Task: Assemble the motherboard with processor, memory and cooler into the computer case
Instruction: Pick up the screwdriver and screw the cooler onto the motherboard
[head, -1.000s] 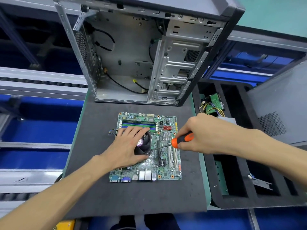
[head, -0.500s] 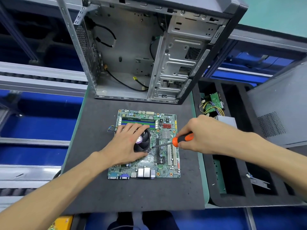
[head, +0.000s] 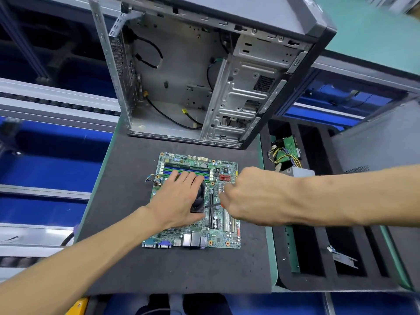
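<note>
A: On the left nothing changes: my left hand (head: pixel 179 198) still lies flat, fingers straight, on the cooler (head: pixel 198 200), which sits on the motherboard (head: pixel 193 233) on the surface (head: pixel 127 269).

B: And the right?

A: My right hand (head: pixel 252 196) has rolled over the screwdriver (head: pixel 213 205), still gripping it; I think a cooler screw is turning. The computer case (head: pixel 227 92) waits behind.
</note>
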### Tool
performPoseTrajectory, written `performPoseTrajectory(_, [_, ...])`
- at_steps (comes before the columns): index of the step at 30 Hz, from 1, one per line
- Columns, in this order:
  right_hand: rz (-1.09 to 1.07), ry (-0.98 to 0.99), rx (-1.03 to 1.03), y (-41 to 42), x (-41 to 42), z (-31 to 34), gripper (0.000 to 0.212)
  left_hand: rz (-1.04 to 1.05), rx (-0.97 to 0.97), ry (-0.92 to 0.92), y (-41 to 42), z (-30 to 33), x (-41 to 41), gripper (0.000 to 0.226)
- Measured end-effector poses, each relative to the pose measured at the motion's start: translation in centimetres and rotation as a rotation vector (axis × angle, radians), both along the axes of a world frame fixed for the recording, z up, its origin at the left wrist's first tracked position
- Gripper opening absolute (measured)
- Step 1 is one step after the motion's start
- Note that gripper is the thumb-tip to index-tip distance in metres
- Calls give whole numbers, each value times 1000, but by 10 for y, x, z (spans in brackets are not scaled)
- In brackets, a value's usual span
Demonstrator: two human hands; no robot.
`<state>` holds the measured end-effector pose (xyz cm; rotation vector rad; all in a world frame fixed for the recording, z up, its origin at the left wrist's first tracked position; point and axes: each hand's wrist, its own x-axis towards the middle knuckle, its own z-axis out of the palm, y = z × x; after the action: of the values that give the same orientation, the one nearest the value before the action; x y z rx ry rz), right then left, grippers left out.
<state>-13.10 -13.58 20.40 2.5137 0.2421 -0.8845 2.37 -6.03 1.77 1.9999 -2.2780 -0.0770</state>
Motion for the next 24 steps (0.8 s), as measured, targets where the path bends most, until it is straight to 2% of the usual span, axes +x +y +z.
performPoseTrajectory(1, [-7, 3, 30, 1, 0, 0, 15, 7, -2, -2, 0, -1, -1, 91])
performPoseTrajectory(3, [-223, -32, 129, 5, -2, -3, 6, 7, -14, -6, 1, -2, -2, 92])
performPoseTrajectory(4, [-438, -58, 172, 6, 0, -4, 11, 4, -24, -8, 2, -3, -3, 92])
performPoseTrajectory(6, [-1014, -53, 309, 4, 5, -6, 29, -9, -52, -20, 3, -4, -5, 90])
performPoseTrajectory(8, [-1624, -39, 560, -2, 11, -11, 32, -19, -88, -7, 7, -8, -7, 84])
performPoseTrajectory(9, [-1851, -18, 677, -5, 13, -12, 29, -21, -104, 6, 10, -10, -8, 82])
performPoseTrajectory(10, [-2004, 10, 764, -7, 13, -13, 27, -24, -116, 16, 11, -11, -8, 80])
performPoseTrajectory(12, [-2159, 29, 863, -9, 10, -12, 27, -26, -124, 12, 12, -12, -8, 81])
performPoseTrajectory(15, [-2186, 37, 898, -11, 5, -10, 27, -22, -88, -31, 7, -10, -7, 88])
performPoseTrajectory(18, [-1988, 17, 827, -14, 2, -6, 25, 31, -3, -59, 0, -5, -4, 97])
performPoseTrajectory(21, [-1642, 28, 674, -14, 4, -1, 18, 49, 70, -74, -5, -4, -3, 106])
performPoseTrajectory(24, [-1004, 50, 330, -12, 0, 4, 30, 34, 121, -113, -4, -5, 2, 116])
